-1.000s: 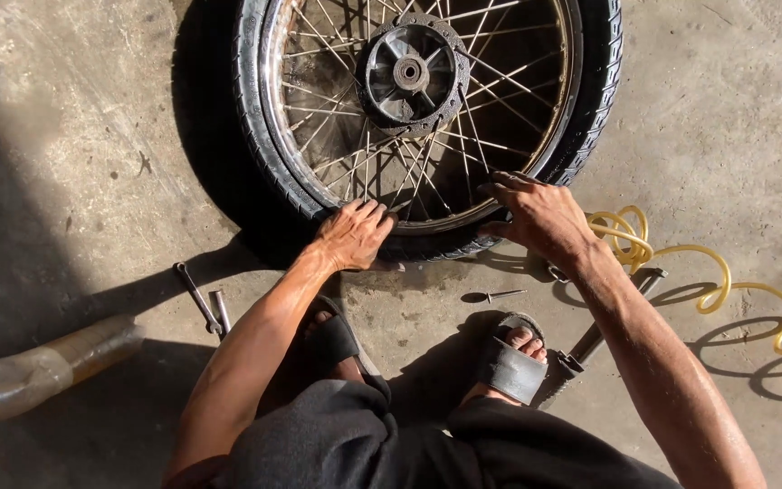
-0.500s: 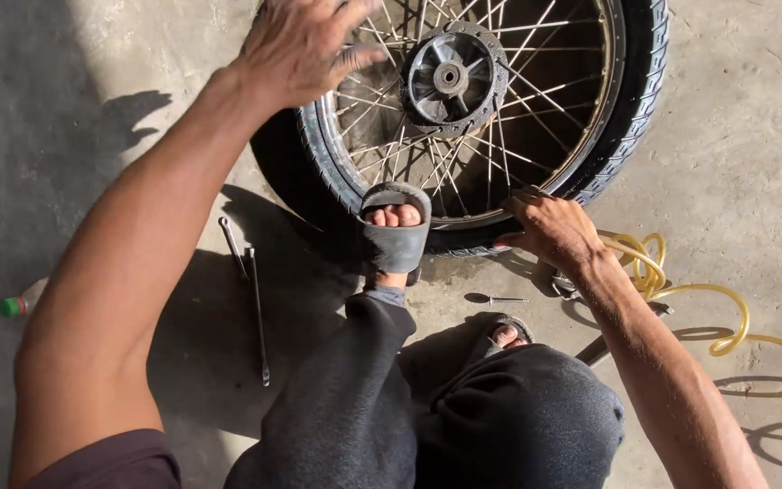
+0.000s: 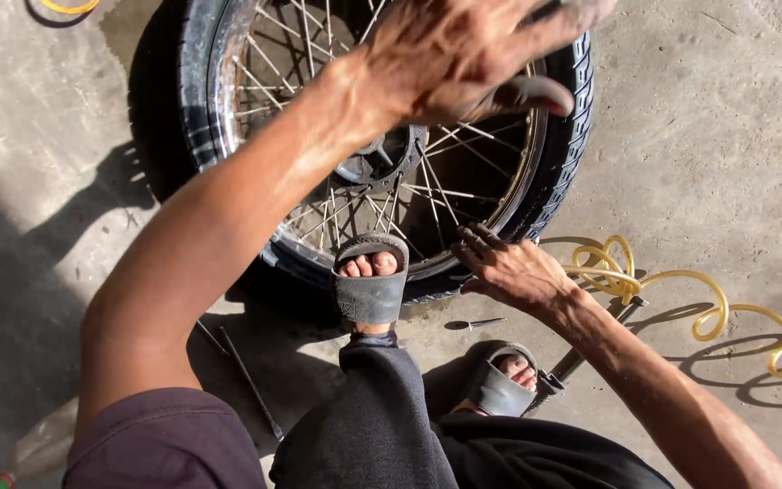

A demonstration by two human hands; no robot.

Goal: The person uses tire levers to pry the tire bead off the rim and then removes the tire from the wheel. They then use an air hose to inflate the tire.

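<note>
A spoked motorcycle wheel with a black tyre [image 3: 563, 172] lies flat on the concrete floor. My left hand [image 3: 463, 54] is raised close to the camera above the wheel's hub [image 3: 391, 163], fingers spread, holding nothing that I can see. My right hand [image 3: 509, 267] grips the near right edge of the tyre, fingers curled at the rim. My left foot in a grey sandal [image 3: 370, 290] presses on the near edge of the tyre.
A yellow coiled hose [image 3: 681, 281] lies to the right. A small screwdriver-like tool [image 3: 472, 323] rests just below my right hand. Thin metal levers [image 3: 246, 371] lie at the lower left. My right foot [image 3: 504, 380] stands beside a dark bar [image 3: 590, 349].
My left hand left the tyre, swung up and across over the wheel. My left foot stepped onto the tyre's near edge. My right hand stayed on the tyre.
</note>
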